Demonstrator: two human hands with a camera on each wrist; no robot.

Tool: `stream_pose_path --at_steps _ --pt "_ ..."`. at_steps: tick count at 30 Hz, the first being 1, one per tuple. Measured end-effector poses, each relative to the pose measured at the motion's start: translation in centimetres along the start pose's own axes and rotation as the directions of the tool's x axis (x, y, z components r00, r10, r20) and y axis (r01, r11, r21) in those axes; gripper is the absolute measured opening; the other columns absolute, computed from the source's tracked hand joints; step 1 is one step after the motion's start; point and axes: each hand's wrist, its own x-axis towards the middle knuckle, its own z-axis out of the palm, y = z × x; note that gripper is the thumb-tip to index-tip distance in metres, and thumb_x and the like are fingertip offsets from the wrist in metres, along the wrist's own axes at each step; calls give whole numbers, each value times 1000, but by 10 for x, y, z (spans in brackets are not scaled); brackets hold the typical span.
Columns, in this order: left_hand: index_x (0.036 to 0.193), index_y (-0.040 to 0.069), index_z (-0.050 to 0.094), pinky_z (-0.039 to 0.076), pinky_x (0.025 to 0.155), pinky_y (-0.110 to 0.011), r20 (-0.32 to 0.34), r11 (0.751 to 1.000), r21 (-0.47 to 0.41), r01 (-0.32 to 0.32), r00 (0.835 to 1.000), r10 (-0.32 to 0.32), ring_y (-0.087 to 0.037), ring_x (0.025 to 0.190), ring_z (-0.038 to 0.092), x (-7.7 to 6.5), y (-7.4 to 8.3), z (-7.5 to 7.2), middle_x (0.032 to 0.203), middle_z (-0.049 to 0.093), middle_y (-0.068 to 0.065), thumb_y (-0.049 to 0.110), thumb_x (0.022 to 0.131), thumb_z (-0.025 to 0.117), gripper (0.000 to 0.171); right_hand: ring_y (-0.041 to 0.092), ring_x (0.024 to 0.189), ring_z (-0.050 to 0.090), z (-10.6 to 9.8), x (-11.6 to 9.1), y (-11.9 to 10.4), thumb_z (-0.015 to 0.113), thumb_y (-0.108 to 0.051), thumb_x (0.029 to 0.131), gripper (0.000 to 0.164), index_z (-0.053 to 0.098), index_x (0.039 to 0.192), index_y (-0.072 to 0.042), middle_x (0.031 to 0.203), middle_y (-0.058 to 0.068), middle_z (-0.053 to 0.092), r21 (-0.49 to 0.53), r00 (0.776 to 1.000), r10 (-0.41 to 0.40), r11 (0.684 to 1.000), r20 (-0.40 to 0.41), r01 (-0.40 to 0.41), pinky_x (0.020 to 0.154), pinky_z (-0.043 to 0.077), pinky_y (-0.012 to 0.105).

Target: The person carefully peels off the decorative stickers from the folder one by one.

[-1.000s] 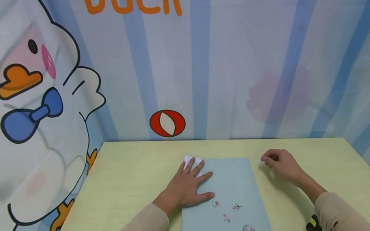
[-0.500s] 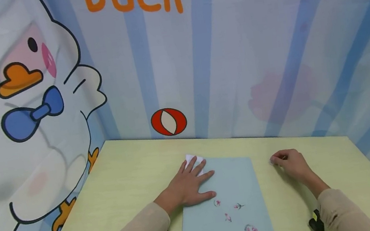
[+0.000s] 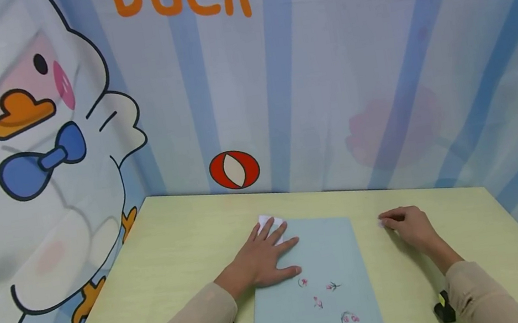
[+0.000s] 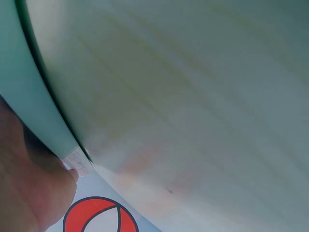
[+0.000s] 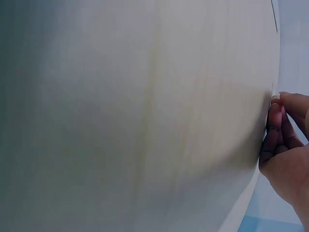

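Observation:
A pale blue sheet or folder (image 3: 328, 251) lies on the table, with several small pink-and-dark flower-like marks (image 3: 317, 302) on it. My left hand (image 3: 266, 263) rests flat across its upper left part, fingers spread. Under those fingers a white slip of paper (image 3: 267, 219) pokes out at the top corner; faint printing shows on the slip (image 4: 78, 161) in the left wrist view. To the right of the sheet, my right hand (image 3: 410, 225) pinches a tiny white piece (image 3: 381, 223) between thumb and fingertips, close to the table. That piece is mostly hidden by the fingers.
The pale yellow table (image 3: 188, 222) ends at a fabric backdrop (image 3: 238, 92) printed with ducks, stripes and a red-and-white ball. A small black object with a yellow-green patch (image 3: 444, 308) is by the right sleeve.
My right hand has moved slightly right, away from the sheet, still pinching the tiny white piece, and its fingers have straightened a little. The left hand has stayed in place on the sheet.

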Motion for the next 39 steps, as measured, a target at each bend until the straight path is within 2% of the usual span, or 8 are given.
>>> stream_pose_path --at_steps 3,7,16,21,28,34,39 --pt "166 34 38 7 129 -59 -2 1000 -2 0 1000 0 -36 163 8 0 0 1 177 19 -5 78 100 38 79 38 109 67 0 1 1 67 -18 106 27 75 125 -1 120 21 73 -5 1000 2 1000 -14 -2 87 56 46" --pt "166 34 38 8 129 -59 -5 1000 -2 -3 1000 3 -36 163 8 0 0 -1 177 20 -5 77 100 38 79 26 96 64 -1 1 0 69 -18 105 20 76 115 -3 110 14 73 3 999 24 1000 -23 -24 76 50 36" --pt "166 35 37 6 129 -59 -1 1000 -8 3 1000 -3 -36 164 6 0 0 -3 177 18 -4 77 100 38 79 26 100 67 -4 1 -3 66 -18 107 23 77 118 -1 113 16 75 5 999 24 1000 -24 -24 80 52 37" --pt "166 34 37 8 129 -59 -3 1000 -2 -1 1000 1 -36 163 7 0 0 -3 177 19 -5 77 100 38 79 32 105 67 -4 0 -4 66 -21 107 27 77 120 0 116 18 74 11 999 28 1000 -23 -27 82 53 39" --pt "167 35 36 6 129 -59 11 1000 -8 1 1000 -1 -36 164 7 -2 1 -2 177 17 -5 77 101 37 78 32 103 67 -1 -3 -9 66 -27 107 35 73 125 3 116 19 72 12 1000 3 1000 -7 -3 79 53 38" --pt "167 36 34 7 129 -58 3 1000 20 1 1000 -1 -36 164 6 -1 0 1 177 17 -4 78 101 34 78 31 100 67 0 -10 -28 66 -24 107 33 72 125 3 113 17 71 -56 994 -108 993 -19 107 77 53 37" --pt "167 36 34 5 129 -58 4 1000 26 0 1000 0 -36 164 5 0 1 0 177 16 -4 78 101 34 78 29 95 68 1 -14 -47 70 -21 104 31 73 124 3 106 11 71 -80 966 -251 966 -62 245 75 54 37"
